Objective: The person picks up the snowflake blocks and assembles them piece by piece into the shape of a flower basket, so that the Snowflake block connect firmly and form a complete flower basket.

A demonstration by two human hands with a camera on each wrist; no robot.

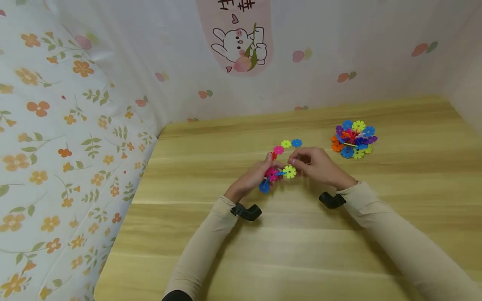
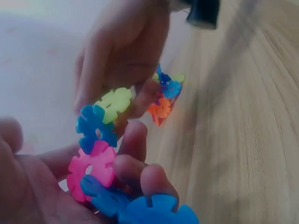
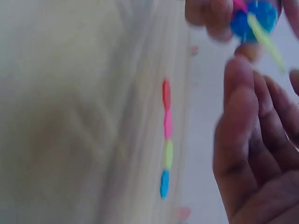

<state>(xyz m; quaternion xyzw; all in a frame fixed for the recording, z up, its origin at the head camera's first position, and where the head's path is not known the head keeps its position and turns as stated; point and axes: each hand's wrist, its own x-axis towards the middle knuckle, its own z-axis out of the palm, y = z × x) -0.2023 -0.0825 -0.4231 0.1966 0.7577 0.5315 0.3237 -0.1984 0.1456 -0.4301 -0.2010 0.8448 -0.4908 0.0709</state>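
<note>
My left hand (image 1: 253, 174) holds a short chain of flower-shaped plastic discs, its fingers curled about the middle. In the left wrist view the chain has a blue disc (image 2: 156, 211) at the near end, a pink disc (image 2: 91, 170), another blue disc (image 2: 96, 126) and a yellow-green disc (image 2: 114, 103) at the far end. My right hand (image 1: 318, 165) is bent beside this yellow-green end, thumb and fingertips right at the disc's edge. The right wrist view has the yellow-green disc (image 3: 265, 42) edge-on above the right thumb (image 3: 239, 107); I cannot tell whether the fingers grip it.
Behind the hands, a row of joined discs lies on the wooden table (image 1: 301, 255): red (image 3: 166, 94), pink (image 1: 278, 150), yellow-green (image 1: 286, 144) and blue (image 1: 296, 143). To the right stands a multicoloured cluster of discs (image 1: 353, 140). Patterned curtains (image 1: 124, 71) border the table's left and back.
</note>
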